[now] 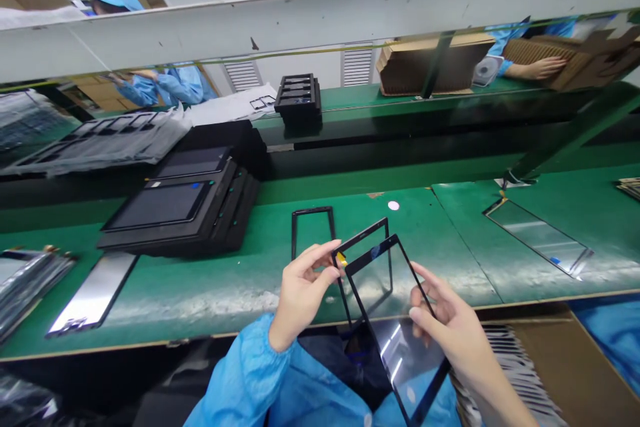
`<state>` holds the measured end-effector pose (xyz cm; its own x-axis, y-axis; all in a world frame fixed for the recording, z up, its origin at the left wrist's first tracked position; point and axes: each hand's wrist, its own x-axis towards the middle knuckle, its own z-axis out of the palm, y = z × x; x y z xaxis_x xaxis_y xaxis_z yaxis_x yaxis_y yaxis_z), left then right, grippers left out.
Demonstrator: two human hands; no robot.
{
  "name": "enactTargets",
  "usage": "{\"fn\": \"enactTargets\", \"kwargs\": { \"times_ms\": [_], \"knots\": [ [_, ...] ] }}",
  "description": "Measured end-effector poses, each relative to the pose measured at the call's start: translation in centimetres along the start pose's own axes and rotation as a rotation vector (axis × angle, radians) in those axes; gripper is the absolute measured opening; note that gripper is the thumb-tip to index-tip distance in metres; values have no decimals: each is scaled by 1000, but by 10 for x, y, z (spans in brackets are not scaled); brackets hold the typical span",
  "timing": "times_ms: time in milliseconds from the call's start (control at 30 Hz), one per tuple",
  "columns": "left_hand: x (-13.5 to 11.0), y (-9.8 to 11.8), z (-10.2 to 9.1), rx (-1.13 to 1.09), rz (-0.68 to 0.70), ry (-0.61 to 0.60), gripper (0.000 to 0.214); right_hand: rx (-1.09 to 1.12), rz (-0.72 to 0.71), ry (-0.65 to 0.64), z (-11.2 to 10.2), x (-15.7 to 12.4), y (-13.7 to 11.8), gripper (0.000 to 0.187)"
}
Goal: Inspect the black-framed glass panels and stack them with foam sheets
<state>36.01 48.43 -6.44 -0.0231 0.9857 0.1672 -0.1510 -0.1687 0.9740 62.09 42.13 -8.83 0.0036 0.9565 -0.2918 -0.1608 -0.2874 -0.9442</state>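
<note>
My right hand (pixel 444 315) grips the right edge of a black-framed glass touch panel (pixel 395 327), held tilted over the bench's front edge. My left hand (pixel 303 290) pinches a small yellow tab (pixel 342 258) at the panel's upper left corner, where a clear film sheet (pixel 367 250) with a dark border stands away from the glass. A thin black rectangular frame (pixel 311 230) lies flat on the green bench (pixel 210 280) just beyond my left hand. Both my sleeves are blue.
Stacked black trays with dark screens (pixel 180 210) sit at left. Flat panels lie at far left (pixel 93 293) and at right (pixel 540 237). More black trays (pixel 299 97) stand on the far belt. Other workers in blue (pixel 165 83) and a hand (pixel 543 68) near cardboard boxes (pixel 430 63).
</note>
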Motion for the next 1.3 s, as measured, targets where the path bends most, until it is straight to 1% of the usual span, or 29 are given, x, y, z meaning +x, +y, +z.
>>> {"fn": "enactTargets", "kwargs": {
  "times_ms": [167, 333, 467, 700, 833, 933, 1000, 1033, 1133, 1200, 1300],
  "knots": [
    [-4, -1, 0, -10, 41, -27, 33, 59, 3, 53, 7, -1, 0, 76],
    [-7, 1, 1, 63, 134, -27, 36, 98, 35, -37, 5, 1, 0, 84],
    [-8, 1, 2, 111, 192, 9, 39, 115, 64, -81, 4, -2, 3, 81],
    [-10, 0, 3, 167, 283, 50, 42, 169, 62, -90, 9, -4, 12, 79],
    [-10, 0, 5, 172, 318, 45, 46, 178, 73, -104, 11, -5, 7, 81],
    [-12, 0, 6, 174, 319, 39, 47, 168, 74, -100, 12, -6, 3, 81],
    [-13, 2, 8, 153, 285, 36, 45, 145, 53, -76, 12, -6, 5, 79],
    [-14, 2, 8, 125, 245, 35, 42, 129, 29, -54, 13, -6, 6, 77],
    [-17, 4, 9, -19, 39, 10, 34, 62, -95, 73, 15, -9, 15, 72],
    [-17, 3, 8, -120, -111, -21, 36, 16, -171, 170, 17, -12, 20, 68],
    [-17, 1, 7, -212, -236, -50, 41, -25, -203, 229, 21, -15, 24, 66]
  ]
}}
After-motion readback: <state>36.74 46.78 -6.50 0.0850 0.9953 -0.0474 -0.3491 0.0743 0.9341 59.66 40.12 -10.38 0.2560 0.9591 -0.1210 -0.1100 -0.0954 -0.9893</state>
